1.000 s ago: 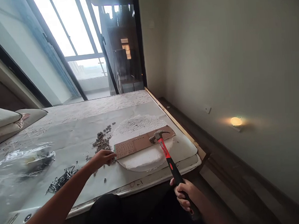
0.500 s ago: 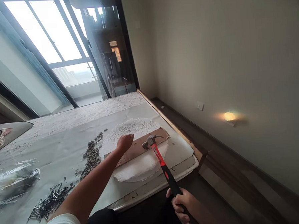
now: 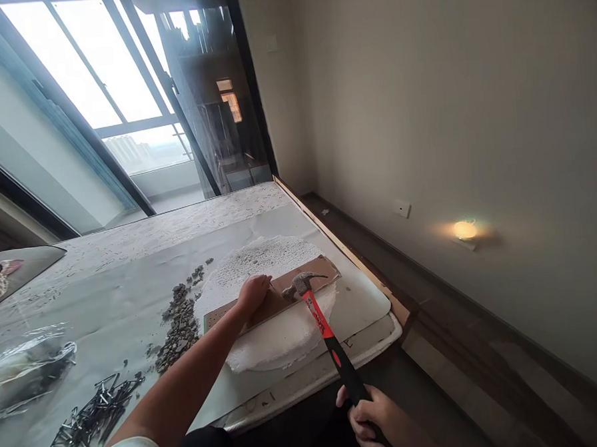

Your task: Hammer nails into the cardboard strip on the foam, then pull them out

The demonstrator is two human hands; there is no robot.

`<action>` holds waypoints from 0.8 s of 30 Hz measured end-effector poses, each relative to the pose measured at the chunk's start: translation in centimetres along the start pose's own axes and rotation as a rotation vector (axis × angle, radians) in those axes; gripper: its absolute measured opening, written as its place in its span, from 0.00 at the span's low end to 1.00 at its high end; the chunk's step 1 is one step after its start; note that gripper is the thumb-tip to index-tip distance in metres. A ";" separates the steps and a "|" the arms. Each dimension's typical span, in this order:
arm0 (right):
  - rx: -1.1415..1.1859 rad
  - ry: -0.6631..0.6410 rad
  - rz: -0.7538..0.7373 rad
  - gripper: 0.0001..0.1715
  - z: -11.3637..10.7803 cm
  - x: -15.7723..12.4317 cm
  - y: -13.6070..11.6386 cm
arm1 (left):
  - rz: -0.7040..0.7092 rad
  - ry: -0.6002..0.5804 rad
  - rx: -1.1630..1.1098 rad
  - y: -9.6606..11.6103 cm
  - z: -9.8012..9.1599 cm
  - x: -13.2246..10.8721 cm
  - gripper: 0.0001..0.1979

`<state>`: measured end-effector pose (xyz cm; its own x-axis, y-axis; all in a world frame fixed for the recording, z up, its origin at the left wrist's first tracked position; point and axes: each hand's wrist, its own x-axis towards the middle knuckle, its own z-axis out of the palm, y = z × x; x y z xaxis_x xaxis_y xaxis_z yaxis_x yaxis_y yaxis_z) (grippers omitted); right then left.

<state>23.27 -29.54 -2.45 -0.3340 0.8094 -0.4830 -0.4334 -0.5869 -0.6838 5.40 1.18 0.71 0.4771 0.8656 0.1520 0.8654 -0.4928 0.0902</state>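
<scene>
My right hand is wrapped round the black grip of a claw hammer, whose red neck and metal head reach out over a brown board. Pinched in the fingers of my left hand is a nail, small and mostly hidden, at the board's surface. The hammer head sits just right of those fingers, apart from them. Under the board lies a white foam slab, its far part rough and pitted. Small dark holes or specks show at the board's left end.
Loose nails lie in a heap at the lower left. Grey stone chips form a strip left of the foam. A clear plastic bag rests at the left edge. A wooden edge runs along the right side, near a wall with a glowing lamp.
My left hand has shifted slightly right and down on the board, and the nail tip shows more by its fingers. The hammer stays nearly in place over the board.
</scene>
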 end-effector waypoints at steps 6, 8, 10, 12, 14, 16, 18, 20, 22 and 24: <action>-0.037 0.060 0.013 0.20 0.7 -0.6 -0.8 | 0.030 -0.002 0.017 -0.1 0.2 0.2 0.21; -0.053 0.067 0.017 0.21 0.8 -0.8 -1.0 | 0.041 -0.001 0.013 -0.1 0.3 0.2 0.21; -0.055 0.066 0.018 0.22 0.8 -0.7 -1.0 | 0.025 -0.004 0.005 0.1 0.3 0.2 0.21; -0.050 0.069 0.017 0.23 0.7 -0.6 -0.8 | 0.005 -0.008 -0.005 0.2 0.4 0.1 0.21; -0.050 0.061 0.014 0.23 0.6 -0.5 -0.6 | 0.008 -0.016 -0.011 0.3 0.6 -0.1 0.20; -0.049 0.037 0.005 0.21 0.5 -0.5 -0.5 | 0.022 -0.020 -0.017 0.3 0.9 -0.3 0.20; -0.049 0.024 -0.009 0.19 0.4 -0.5 -0.4 | 0.025 -0.022 -0.023 0.2 1.2 -0.4 0.21; -0.064 0.042 -0.011 0.18 0.4 -0.6 -0.3 | 0.019 -0.029 -0.028 0.2 1.4 -0.5 0.22; -0.100 0.064 -0.008 0.18 0.6 -0.7 -0.2 | 0.019 -0.047 -0.026 0.2 1.6 -0.6 0.22; -0.155 0.095 -0.015 0.19 0.9 -0.8 -0.4 | 0.022 -0.056 -0.033 0.1 1.6 -0.6 0.23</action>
<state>22.91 -29.99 -1.31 -0.2442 0.8206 -0.5167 -0.3009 -0.5707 -0.7640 5.44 0.69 -0.94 0.5042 0.8579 0.0993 0.8498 -0.5133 0.1202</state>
